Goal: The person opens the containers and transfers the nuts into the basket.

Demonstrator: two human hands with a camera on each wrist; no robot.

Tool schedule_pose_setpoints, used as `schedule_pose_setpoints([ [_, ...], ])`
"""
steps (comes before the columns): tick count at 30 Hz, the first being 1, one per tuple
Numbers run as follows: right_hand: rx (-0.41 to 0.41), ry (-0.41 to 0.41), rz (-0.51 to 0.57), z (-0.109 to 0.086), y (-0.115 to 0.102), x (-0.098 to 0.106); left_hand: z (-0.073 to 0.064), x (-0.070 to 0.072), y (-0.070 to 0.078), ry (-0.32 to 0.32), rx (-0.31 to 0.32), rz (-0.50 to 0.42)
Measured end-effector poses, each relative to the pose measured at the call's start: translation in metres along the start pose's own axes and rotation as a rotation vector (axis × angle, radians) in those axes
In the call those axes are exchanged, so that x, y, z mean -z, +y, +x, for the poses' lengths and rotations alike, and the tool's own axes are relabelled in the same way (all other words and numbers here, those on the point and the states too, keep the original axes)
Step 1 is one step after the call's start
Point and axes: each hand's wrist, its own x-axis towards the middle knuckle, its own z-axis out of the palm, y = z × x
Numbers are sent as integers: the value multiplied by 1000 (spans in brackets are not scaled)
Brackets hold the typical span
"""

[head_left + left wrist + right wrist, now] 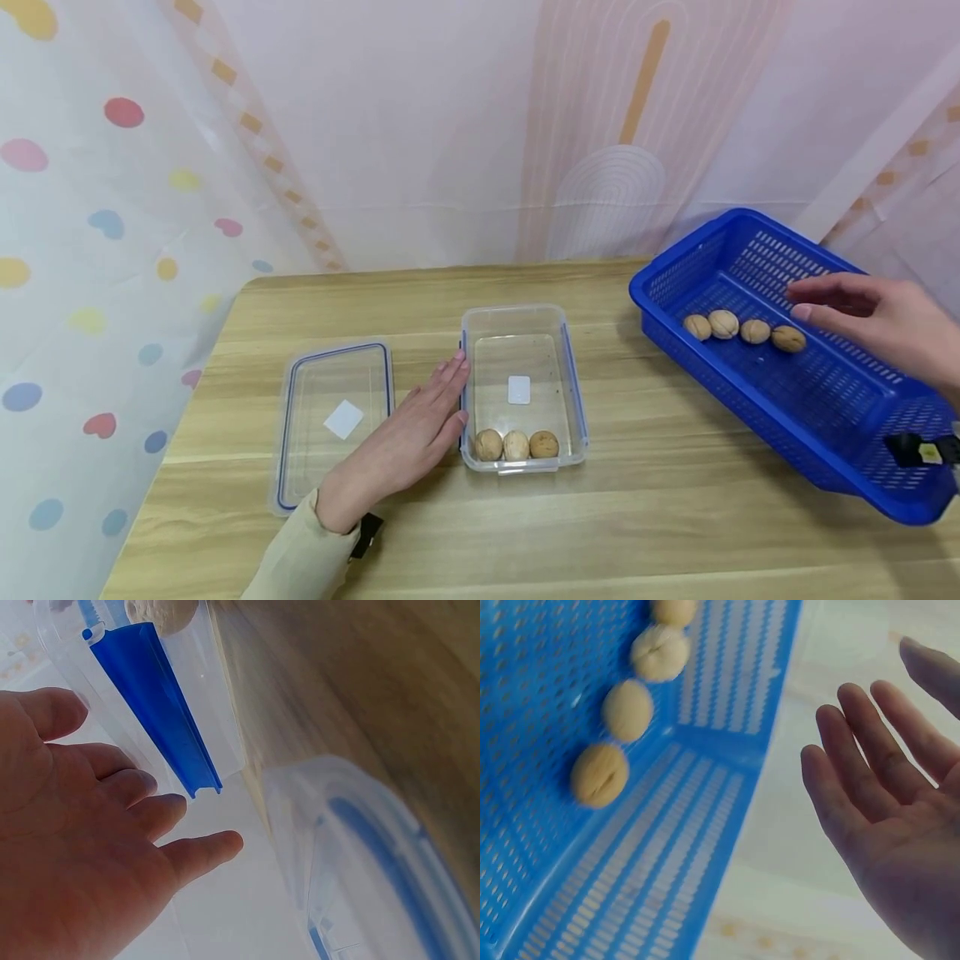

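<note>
A clear plastic container point(517, 310) with blue side clips stands mid-table, and three walnuts point(516, 446) line its near end. My left hand point(408, 429) lies along its left side, fingers extended, fingertips at the wall by the blue clip point(154, 709). At the right, a blue perforated basket point(757, 433) holds several walnuts point(755, 332) in a row toward its far left side. Over the basket's right side hovers my right hand point(885, 321), near the end walnut point(600, 775). Its fingers are loosely extended and hold nothing in the right wrist view.
A clear lid point(307, 433) with a blue seal and a white square label point(343, 419) lies on the wooden table point(420, 550), left of the container and partly behind my left forearm. Another white label point(519, 390) shows in the container. A patterned cloth point(420, 125) hangs behind the table.
</note>
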Motion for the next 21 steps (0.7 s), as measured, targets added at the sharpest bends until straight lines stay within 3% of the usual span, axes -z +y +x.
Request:
schedule_pose_setpoints([
  [8, 81, 146, 102, -20, -28, -8, 1, 2, -1, 2, 7, -4],
  [21, 114, 155, 246, -41, -67, -30, -1, 3, -3, -6, 12, -29],
])
